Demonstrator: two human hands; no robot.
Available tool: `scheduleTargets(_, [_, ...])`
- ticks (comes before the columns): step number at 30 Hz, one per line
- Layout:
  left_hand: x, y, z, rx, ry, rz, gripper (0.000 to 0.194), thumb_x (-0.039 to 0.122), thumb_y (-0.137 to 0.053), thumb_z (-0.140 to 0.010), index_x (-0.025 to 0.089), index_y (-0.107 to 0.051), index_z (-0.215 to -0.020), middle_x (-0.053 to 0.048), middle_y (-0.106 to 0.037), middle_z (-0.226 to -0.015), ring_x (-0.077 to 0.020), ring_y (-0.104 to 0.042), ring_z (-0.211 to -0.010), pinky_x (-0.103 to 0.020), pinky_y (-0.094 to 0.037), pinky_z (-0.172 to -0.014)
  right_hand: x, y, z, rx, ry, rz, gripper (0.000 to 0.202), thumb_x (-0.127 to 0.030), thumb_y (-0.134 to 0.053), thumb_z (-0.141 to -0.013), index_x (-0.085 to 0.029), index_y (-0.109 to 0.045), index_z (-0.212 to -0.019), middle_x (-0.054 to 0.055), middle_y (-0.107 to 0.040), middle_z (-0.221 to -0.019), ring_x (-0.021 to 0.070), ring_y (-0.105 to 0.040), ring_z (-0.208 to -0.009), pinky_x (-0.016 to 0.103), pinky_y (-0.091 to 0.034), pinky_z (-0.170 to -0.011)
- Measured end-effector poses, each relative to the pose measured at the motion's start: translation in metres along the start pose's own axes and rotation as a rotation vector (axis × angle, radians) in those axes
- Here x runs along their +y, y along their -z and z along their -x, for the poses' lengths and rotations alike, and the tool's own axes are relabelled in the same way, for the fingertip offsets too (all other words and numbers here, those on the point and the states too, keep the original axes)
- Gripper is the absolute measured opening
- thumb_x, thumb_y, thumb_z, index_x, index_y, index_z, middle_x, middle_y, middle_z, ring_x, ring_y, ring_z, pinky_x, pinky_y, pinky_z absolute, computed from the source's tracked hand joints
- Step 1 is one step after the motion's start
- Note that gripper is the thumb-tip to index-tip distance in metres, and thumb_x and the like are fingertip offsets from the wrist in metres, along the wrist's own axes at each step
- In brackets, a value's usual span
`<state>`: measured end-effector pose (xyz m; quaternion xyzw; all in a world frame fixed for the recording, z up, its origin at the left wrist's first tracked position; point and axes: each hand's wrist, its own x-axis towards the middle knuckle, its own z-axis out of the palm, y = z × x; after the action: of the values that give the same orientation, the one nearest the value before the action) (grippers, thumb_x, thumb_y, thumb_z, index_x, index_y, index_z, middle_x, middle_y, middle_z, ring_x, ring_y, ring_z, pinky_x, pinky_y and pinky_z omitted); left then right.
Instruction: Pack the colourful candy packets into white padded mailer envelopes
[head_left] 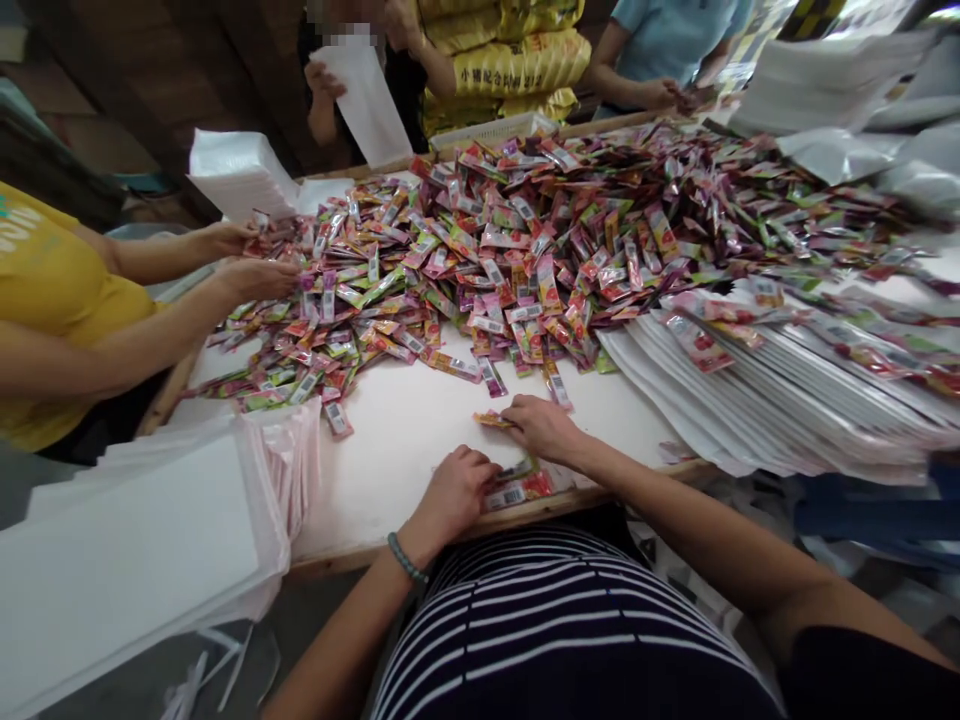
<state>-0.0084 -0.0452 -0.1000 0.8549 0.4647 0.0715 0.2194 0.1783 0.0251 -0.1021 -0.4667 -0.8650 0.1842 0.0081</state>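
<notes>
At the table's near edge, my left hand (459,487) rests with curled fingers against the left end of a few flat snack packets (517,492) laid side by side. My right hand (541,428) is just above and to the right, its fingers closed on a small orange packet (493,420). Beyond both hands spreads a large heap of small colourful packets (517,270), pink, green, orange and purple, many with barcodes. A few loose ones, such as a packet (556,385), lie at the heap's front. Whether my left fingers pinch a packet is hidden.
White padded sheets or pouches (135,510) are stacked at the left; another fanned stack of white pouches (750,400) lies at the right with packets on top. A person in yellow (60,300) handles packets at left. Two more people stand across the table near yellow sacks (517,65).
</notes>
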Motion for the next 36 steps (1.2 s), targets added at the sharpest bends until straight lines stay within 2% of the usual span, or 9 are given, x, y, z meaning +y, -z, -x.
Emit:
scheduleTargets(4, [0.002, 0.008, 0.006, 0.179, -0.078, 0.118, 0.032, 0.013, -0.055, -0.085, 0.022, -0.064, -0.115, -0.007, -0.065, -0.116, -0.021, -0.056, -0.109, -0.038, -0.048, -0.096, 0.001, 0.015, -0.019, -0.103, 0.26, -0.096, 0.023, -0.034, -0.056, -0.092, -0.02, -0.074, -0.095, 0.008, -0.069, -0.096, 0.0167, -0.061, -0.085, 0.025, -0.04, -0.074])
scheduleTargets(7, [-0.009, 0.012, 0.005, 0.366, 0.091, 0.045, 0.034, 0.02, -0.056, -0.086, 0.017, -0.06, -0.119, -0.012, -0.061, -0.121, -0.0241, -0.053, -0.113, -0.042, -0.047, -0.099, -0.002, 0.026, -0.055, 0.091, 0.186, -0.08, 0.027, -0.035, -0.051, -0.095, -0.017, -0.071, -0.097, 0.01, -0.07, -0.1, 0.0191, -0.059, -0.094, 0.028, -0.038, -0.079])
scheduleTargets(11, [-0.018, 0.008, -0.003, 0.174, 0.075, -0.016, 0.029, 0.023, -0.061, -0.085, 0.017, -0.063, -0.113, -0.011, -0.067, -0.113, -0.0246, -0.058, -0.105, -0.042, -0.051, -0.093, -0.005, 0.027, -0.094, 0.175, 0.226, 0.09, 0.017, -0.022, -0.055, -0.091, -0.014, -0.069, -0.095, 0.011, -0.071, -0.098, 0.0241, -0.052, -0.101, 0.035, -0.034, -0.085])
scheduleTargets(13, [-0.017, 0.005, -0.001, 0.115, 0.007, 0.025, 0.023, 0.021, -0.058, -0.087, 0.019, -0.064, -0.109, -0.008, -0.069, -0.105, -0.0218, -0.061, -0.099, -0.038, -0.053, -0.089, -0.006, 0.019, -0.09, 0.156, 0.284, 0.126, 0.018, -0.014, -0.052, -0.089, -0.014, -0.07, -0.088, 0.01, -0.071, -0.093, 0.0246, -0.051, -0.1, 0.037, -0.033, -0.084])
scheduleTargets(18, [-0.019, 0.0, 0.006, 0.345, 0.073, 0.002, 0.039, 0.03, -0.054, -0.09, 0.019, -0.053, -0.127, -0.013, -0.057, -0.133, -0.0258, -0.051, -0.125, -0.046, -0.043, -0.105, -0.001, 0.0, -0.027, 0.046, 0.445, -0.027, 0.015, -0.02, -0.057, -0.087, -0.019, -0.071, -0.082, 0.006, -0.072, -0.083, 0.0196, -0.054, -0.086, 0.031, -0.035, -0.076])
scheduleTargets(21, [-0.017, 0.0, 0.001, 0.155, 0.035, 0.035, 0.044, 0.031, -0.056, -0.089, 0.017, -0.052, -0.13, -0.012, -0.062, -0.129, -0.0265, -0.051, -0.126, -0.044, -0.044, -0.103, 0.012, 0.006, -0.011, 0.107, 0.278, -0.18, 0.019, -0.024, -0.053, -0.092, -0.022, -0.072, -0.089, 0.004, -0.072, -0.087, 0.0176, -0.058, -0.087, 0.027, -0.039, -0.077])
scheduleTargets(26, [0.002, 0.008, -0.017, -0.078, 0.004, 0.093, 0.025, 0.034, -0.051, -0.092, 0.023, -0.066, -0.109, -0.005, -0.073, -0.099, -0.0207, -0.066, -0.092, -0.035, -0.049, -0.084, 0.042, 0.025, -0.049, 0.496, -0.294, -0.05, 0.03, -0.036, -0.054, -0.092, -0.016, -0.065, -0.11, 0.014, -0.065, -0.112, 0.0257, -0.055, -0.108, 0.035, -0.039, -0.094])
scheduleTargets(32, [0.003, 0.024, -0.081, 0.271, 0.518, -0.012, 0.035, 0.044, -0.052, -0.089, 0.015, -0.059, -0.107, -0.012, -0.068, -0.1, -0.0257, -0.065, -0.093, -0.036, -0.048, -0.082, 0.067, 0.021, -0.065, 0.408, -0.411, -0.064, 0.03, -0.02, -0.044, -0.09, -0.017, -0.064, -0.113, 0.011, -0.069, -0.108, 0.0208, -0.062, -0.097, 0.028, -0.044, -0.083])
scheduleTargets(36, [0.002, 0.022, -0.143, 0.373, 0.671, -0.039, 0.054, 0.049, -0.059, -0.083, 0.009, -0.05, -0.119, -0.022, -0.058, -0.117, -0.0327, -0.06, -0.107, -0.04, -0.046, -0.088, 0.073, 0.021, -0.062, 0.403, -0.505, -0.097, 0.037, -0.035, -0.046, -0.09, -0.018, -0.062, -0.12, 0.009, -0.072, -0.099, 0.0226, -0.066, -0.093, 0.03, -0.046, -0.08])
